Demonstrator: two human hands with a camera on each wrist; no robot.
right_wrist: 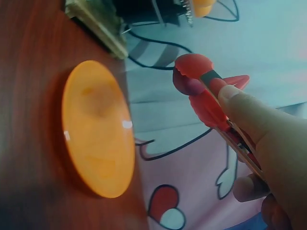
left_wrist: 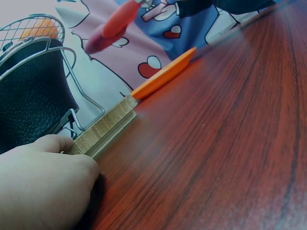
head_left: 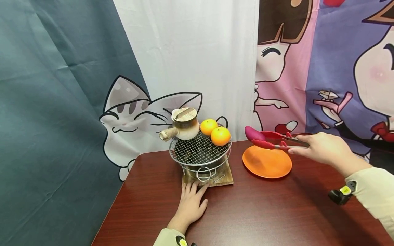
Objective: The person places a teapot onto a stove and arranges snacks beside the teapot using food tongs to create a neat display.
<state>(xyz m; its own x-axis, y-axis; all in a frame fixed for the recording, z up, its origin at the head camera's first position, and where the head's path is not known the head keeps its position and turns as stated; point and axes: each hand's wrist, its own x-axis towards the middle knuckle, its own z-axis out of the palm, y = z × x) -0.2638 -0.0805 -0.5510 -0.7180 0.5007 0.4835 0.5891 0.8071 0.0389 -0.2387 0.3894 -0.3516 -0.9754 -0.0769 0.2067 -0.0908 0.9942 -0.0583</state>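
My right hand (head_left: 323, 148) grips red-tipped kitchen tongs (head_left: 264, 144) with metal arms. Pinched in the tongs is a purple, oblong piece that looks like a sweet potato (head_left: 254, 134), held in the air above the orange plate (head_left: 267, 162); the right wrist view also shows this purple piece (right_wrist: 186, 85) between the red tips. My left hand (head_left: 191, 205) lies palm down at the front of the wooden board (head_left: 227, 176), fingers extended and touching its edge. On that board stands a dark round stove with a wire grill (head_left: 197, 150) on top.
A small lidded clay pot (head_left: 188, 130) with a side handle sits at the grill's back left. Two oranges, one behind (head_left: 209, 126) and one in front (head_left: 220, 136), rest at its right. A cartoon-printed curtain (head_left: 197, 51) hangs behind the reddish-brown table (head_left: 246, 212).
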